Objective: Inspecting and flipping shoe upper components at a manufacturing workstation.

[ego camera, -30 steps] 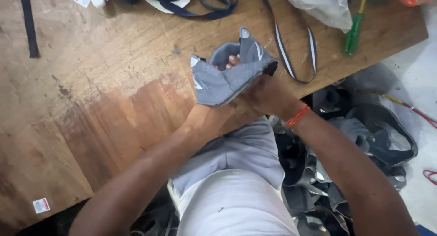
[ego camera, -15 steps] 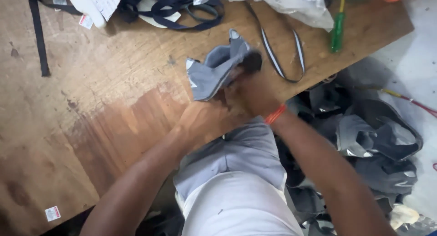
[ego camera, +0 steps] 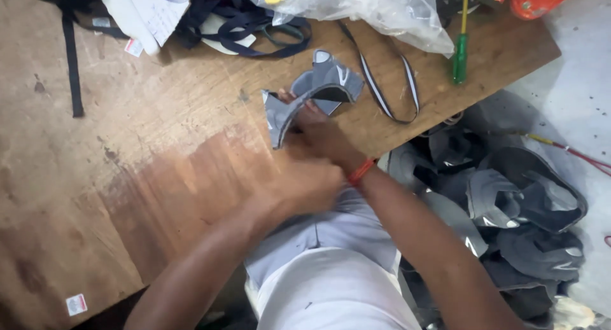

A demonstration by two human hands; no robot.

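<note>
A grey fabric shoe upper (ego camera: 312,94) with white marks rests on the wooden table (ego camera: 127,171) near its front edge. My right hand (ego camera: 321,133), with an orange band at the wrist, grips the piece from below, fingers tucked into its fold. My left hand (ego camera: 299,187) is blurred, just in front of the right hand and below the fabric; whether it touches the piece is unclear.
A pile of similar grey uppers (ego camera: 509,209) lies on the floor to my right. On the table's far side are a dark strap loop (ego camera: 388,94), a green screwdriver (ego camera: 459,56), a clear plastic bag (ego camera: 375,12), navy straps (ego camera: 254,24) and white papers (ego camera: 146,12).
The grey upper has been pushed further onto the table and turned, now more spread open. My left hand has slipped back off it toward my body.
</note>
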